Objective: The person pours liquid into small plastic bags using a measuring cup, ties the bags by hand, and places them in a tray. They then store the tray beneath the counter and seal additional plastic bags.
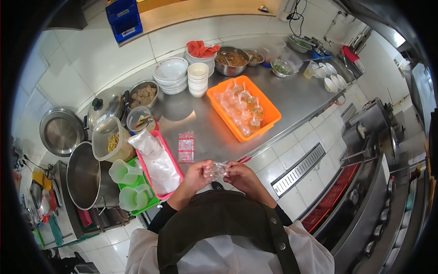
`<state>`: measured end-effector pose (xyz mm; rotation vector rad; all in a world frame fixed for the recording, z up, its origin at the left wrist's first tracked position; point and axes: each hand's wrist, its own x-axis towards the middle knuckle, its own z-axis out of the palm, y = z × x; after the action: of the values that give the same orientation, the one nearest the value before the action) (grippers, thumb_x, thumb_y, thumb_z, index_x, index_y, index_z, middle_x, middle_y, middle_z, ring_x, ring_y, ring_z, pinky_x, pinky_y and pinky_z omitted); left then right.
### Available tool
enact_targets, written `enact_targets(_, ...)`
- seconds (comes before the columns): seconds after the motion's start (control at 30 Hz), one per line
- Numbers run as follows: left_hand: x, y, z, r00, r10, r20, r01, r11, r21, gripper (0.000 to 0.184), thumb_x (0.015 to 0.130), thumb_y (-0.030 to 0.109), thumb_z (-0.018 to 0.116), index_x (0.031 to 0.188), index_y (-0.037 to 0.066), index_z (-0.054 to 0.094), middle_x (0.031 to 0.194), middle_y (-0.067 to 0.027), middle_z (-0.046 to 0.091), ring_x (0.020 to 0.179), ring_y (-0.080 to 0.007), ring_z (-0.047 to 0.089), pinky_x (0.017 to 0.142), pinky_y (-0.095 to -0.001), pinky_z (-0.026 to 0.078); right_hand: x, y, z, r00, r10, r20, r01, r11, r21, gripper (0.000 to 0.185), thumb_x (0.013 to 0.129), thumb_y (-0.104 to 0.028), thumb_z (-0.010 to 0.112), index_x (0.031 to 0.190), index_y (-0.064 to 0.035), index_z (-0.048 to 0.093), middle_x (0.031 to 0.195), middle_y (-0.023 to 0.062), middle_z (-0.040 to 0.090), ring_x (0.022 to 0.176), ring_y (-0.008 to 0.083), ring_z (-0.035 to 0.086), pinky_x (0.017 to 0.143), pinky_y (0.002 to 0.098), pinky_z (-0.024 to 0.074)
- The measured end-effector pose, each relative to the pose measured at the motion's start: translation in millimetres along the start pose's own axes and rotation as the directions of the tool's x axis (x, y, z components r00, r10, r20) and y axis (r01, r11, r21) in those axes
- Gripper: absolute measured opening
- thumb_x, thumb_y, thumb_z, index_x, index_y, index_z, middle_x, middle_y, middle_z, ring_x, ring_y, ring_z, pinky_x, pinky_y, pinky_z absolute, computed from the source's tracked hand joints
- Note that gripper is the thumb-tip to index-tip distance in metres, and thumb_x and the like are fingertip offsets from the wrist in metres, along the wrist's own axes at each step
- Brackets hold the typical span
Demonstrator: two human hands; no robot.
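Between my two hands, close to my chest at the counter's front edge, is a small clear plastic bag [216,171]. My left hand [197,176] pinches its left side, and my right hand [242,176] grips its right side. Just beyond my left hand a pink-and-white printed packet [186,147] lies on the steel counter. A pink tray [175,160] with white plastic bags [163,170] stands left of it. Farther off, an orange bin [273,114] holds several filled clear bags [242,107].
Stacked bowls [171,73], cups [198,77] and a metal bowl of food [231,61] line the back. At left are green measuring jugs [125,172], a food container [112,139] and a large pot [84,176]. A floor drain [299,169] lies right of the counter.
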<state>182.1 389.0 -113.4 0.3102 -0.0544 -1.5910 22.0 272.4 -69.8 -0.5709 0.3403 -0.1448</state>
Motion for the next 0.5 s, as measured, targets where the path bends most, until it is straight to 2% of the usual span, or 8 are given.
enact_targets(0.03,0,-4,5,0.997,-0.019,-0.077,0.023,0.998,0.051,0.018,0.089,0.019,0.053,0.074,0.008,0.051,0.068,-0.0024,0.052,0.061,-0.02,0.054,0.071,-0.0357,0.048,-3,1,0,0.996,0.036,0.08,-0.045,0.993,0.108,0.012,0.082,-0.014,0.06,0.092,-0.0066,0.061,0.083,0.0039,0.06,0.069,0.0133,0.054,0.062,0.0246,0.0414)
enact_targets(0.13,-7,-10,54,0.955,0.018,-0.295,0.0,0.998,0.059,0.02,0.091,0.023,0.054,0.079,0.008,0.05,0.066,-0.0005,0.048,0.059,-0.0177,0.051,0.069,-0.0351,0.047,-9,-2,10,0.989,0.085,0.122,-0.101,0.987,0.127,0.015,0.089,-0.022,0.055,0.094,-0.0077,0.056,0.081,0.0038,0.059,0.059,0.0105,0.047,0.054,0.0223,0.0368)
enact_targets(0.23,0,-15,-7,0.998,0.016,0.065,-0.014,0.999,-0.031,0.022,0.091,0.026,0.055,0.088,0.004,0.054,0.073,-0.0015,0.053,0.07,-0.0163,0.055,0.074,-0.0333,0.047,-16,-14,22,0.947,0.231,0.221,-0.245,0.969,0.034,0.015,0.092,-0.024,0.056,0.094,-0.0093,0.053,0.08,0.0034,0.058,0.052,0.0084,0.041,0.048,0.0206,0.0324)
enact_targets(0.33,7,-12,-3,0.969,0.246,0.028,-0.246,0.945,0.216,0.029,0.092,0.028,0.055,0.1,0.001,0.057,0.084,-0.0031,0.057,0.084,-0.0157,0.056,0.082,-0.0323,0.045,-2,-21,0,0.967,0.225,0.117,-0.228,0.974,0.012,0.014,0.092,-0.022,0.056,0.097,-0.0104,0.05,0.077,0.0022,0.054,0.049,0.0083,0.038,0.044,0.0219,0.0292)
enact_targets(0.37,7,-11,10,0.938,0.347,-0.014,-0.306,0.844,0.441,0.033,0.087,0.022,0.062,0.111,0.001,0.056,0.095,-0.0036,0.058,0.092,-0.0143,0.055,0.086,-0.0296,0.042,3,-28,-9,0.978,0.194,0.081,-0.194,0.981,-0.014,0.011,0.094,-0.019,0.055,0.098,-0.011,0.049,0.077,0.0024,0.055,0.049,0.0076,0.038,0.045,0.021,0.0297)
enact_targets(0.43,20,-9,49,0.766,0.626,0.147,-0.418,0.311,0.853,0.038,0.081,0.015,0.067,0.115,0.004,0.056,0.095,-0.0032,0.058,0.093,-0.0137,0.055,0.086,-0.0289,0.042,12,-51,-18,0.989,0.147,0.012,-0.143,0.979,-0.147,0.011,0.094,-0.019,0.056,0.099,-0.011,0.049,0.077,0.0032,0.056,0.049,0.0076,0.038,0.046,0.0206,0.0302)
enact_targets(0.47,29,-9,62,0.666,0.691,0.281,-0.365,-0.027,0.931,0.042,0.078,0.012,0.069,0.116,0.005,0.056,0.096,-0.003,0.057,0.093,-0.0134,0.055,0.086,-0.0286,0.042,16,-63,-23,0.993,0.119,-0.015,-0.119,0.97,-0.212,0.011,0.093,-0.019,0.056,0.099,-0.011,0.05,0.077,0.0035,0.056,0.049,0.0077,0.039,0.046,0.0205,0.0305)
enact_targets(0.5,39,-8,70,0.689,0.655,0.312,-0.332,-0.098,0.938,0.04,0.071,0.002,0.07,0.11,0.006,0.061,0.092,-0.0038,0.06,0.09,-0.0128,0.057,0.082,-0.026,0.044,22,-75,-31,0.99,0.139,-0.001,-0.135,0.964,-0.23,0.011,0.093,-0.019,0.057,0.098,-0.0113,0.05,0.078,0.0036,0.056,0.05,0.0073,0.04,0.046,0.0204,0.0309)
